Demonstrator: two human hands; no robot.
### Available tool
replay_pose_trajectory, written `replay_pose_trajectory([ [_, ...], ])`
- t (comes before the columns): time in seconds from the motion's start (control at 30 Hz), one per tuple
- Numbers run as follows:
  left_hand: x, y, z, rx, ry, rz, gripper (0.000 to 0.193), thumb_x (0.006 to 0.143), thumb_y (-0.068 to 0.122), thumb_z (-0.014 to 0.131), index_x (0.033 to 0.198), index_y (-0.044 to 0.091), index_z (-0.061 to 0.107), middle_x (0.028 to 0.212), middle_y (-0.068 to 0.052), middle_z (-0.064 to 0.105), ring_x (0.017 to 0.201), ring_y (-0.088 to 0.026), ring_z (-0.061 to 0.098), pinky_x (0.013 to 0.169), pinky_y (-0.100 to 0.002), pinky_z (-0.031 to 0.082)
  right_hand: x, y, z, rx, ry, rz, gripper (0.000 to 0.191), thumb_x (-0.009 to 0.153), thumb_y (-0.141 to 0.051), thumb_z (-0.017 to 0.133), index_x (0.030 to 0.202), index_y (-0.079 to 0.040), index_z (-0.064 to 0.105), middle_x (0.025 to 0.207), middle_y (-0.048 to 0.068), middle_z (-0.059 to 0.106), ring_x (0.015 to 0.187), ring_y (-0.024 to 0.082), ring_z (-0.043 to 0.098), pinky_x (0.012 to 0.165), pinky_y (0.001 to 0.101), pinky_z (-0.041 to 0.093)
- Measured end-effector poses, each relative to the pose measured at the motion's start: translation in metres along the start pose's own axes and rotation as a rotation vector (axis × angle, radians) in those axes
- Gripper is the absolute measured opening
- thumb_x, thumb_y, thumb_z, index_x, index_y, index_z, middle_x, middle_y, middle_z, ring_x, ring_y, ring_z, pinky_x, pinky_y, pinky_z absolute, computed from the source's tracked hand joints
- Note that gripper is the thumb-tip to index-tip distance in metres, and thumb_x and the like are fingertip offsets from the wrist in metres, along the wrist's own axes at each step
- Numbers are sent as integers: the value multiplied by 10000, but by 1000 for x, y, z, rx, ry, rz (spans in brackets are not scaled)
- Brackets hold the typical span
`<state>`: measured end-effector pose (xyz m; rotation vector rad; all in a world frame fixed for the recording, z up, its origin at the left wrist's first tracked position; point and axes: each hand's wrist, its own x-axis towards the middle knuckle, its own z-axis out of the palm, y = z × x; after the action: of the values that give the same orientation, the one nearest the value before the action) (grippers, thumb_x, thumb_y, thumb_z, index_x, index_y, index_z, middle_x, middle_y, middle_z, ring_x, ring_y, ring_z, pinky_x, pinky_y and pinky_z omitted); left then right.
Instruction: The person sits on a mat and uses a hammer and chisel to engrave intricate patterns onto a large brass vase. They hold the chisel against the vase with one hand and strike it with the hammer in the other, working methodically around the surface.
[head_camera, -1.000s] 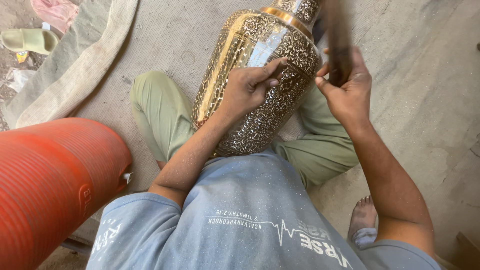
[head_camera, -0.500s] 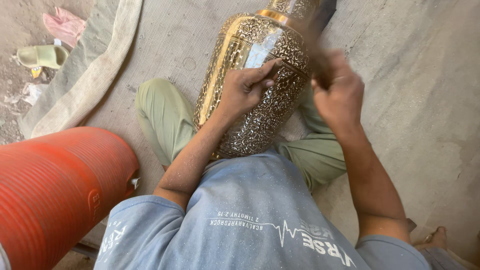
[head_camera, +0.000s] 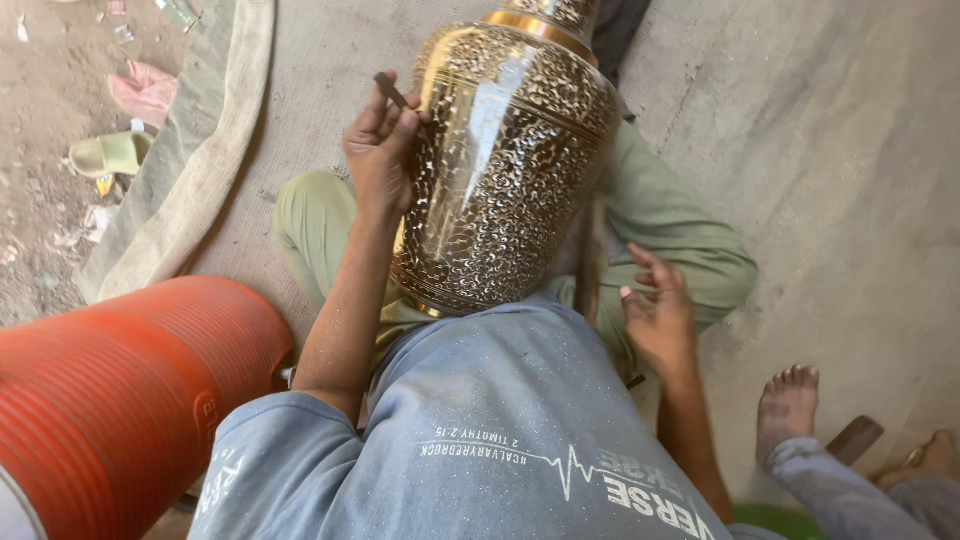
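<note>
One brass vase (head_camera: 510, 160), one orange cylinder (head_camera: 110, 400)

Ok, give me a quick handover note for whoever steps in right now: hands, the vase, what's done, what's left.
Left hand: on the upper side of the brass vase, pinching a small dark tool between its fingers.
Right hand: open, empty, off the vase, low by the right knee.
The vase lies tilted across the lap, neck pointing away.
Done: dense engraved pattern covers the visible body.
Left: plain polished bands remain; the far side is hidden.
</note>
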<state>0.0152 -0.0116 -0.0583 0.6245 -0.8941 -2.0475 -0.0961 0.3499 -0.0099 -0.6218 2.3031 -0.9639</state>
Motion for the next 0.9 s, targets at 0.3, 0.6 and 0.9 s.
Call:
replay_pose_trajectory([
  [0.3, 5, 10, -1, 44, -9, -11, 555, 937, -70, 711, 1457, -37, 519, 1119, -182, 747, 922, -215, 744, 858, -326, 640, -88, -188, -116, 215, -465, -879, 144, 926, -102, 664, 1060, -73, 621, 1139, 58, 693, 965, 189, 710, 910, 335, 569],
  [0.6, 18, 26, -2, -74, 18, -141, 442, 957, -28, 695, 1385, -22, 584, 1063, -169, 741, 873, -213, 722, 812, -293, 630, -68, -187, -69, 180, -363, -1107, 207, 1081, -107, 646, 1273, -39, 604, 1308, 108, 647, 1189, 220, 663, 1079, 387, 569],
  [0.9, 21, 30, 4, -294, 75, -208, 445, 953, -72, 698, 1376, -34, 565, 1107, -124, 706, 963, -208, 705, 934, -289, 623, 140, -77, 50, 270, 397, -301, 701, 1129, -591, 535, 1570, -61, 404, 1551, 209, 388, 1461, 321, 488, 1212, 445, 471],
])
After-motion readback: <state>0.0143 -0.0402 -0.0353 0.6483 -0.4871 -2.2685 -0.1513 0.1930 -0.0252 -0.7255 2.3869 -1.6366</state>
